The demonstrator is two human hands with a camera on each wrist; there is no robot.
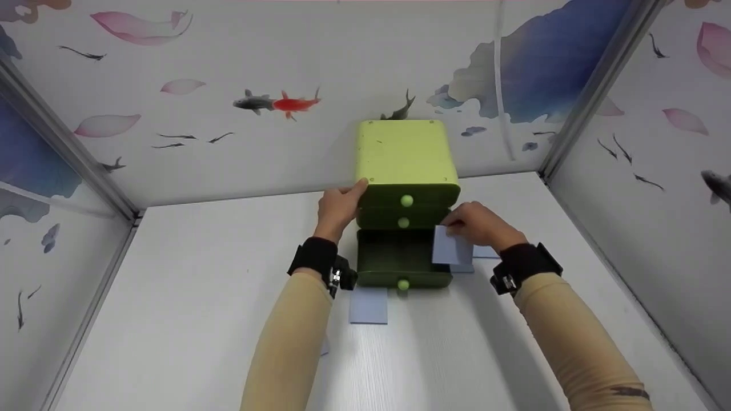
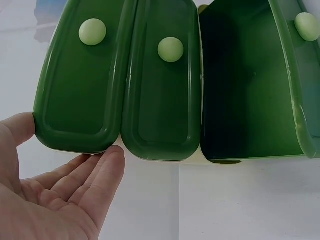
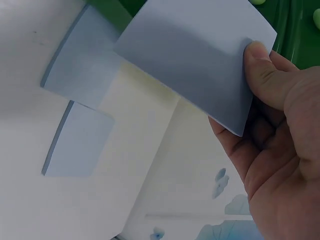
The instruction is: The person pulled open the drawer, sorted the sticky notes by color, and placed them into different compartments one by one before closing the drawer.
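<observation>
A small green three-drawer cabinet (image 1: 406, 151) stands against the back wall, its bottom drawer (image 1: 371, 278) pulled out and the two upper ones pushed in. My left hand (image 1: 337, 210) holds the cabinet's upper left corner; in the left wrist view the thumb lies on the top and the fingers reach along the side. Between thumb and fingers my right hand (image 1: 477, 222) pinches a thin light-blue square card (image 1: 450, 246). The card (image 3: 200, 55) overlaps the right side of the bottom drawer in the head view.
More light-blue cards lie on the white table (image 1: 200, 297): one card (image 1: 368, 306) in front of the drawer, others (image 3: 80, 140) to the cabinet's right, and a corner of another (image 1: 325, 346) beside the left sleeve. Printed walls (image 1: 200, 51) enclose the table at the back and sides.
</observation>
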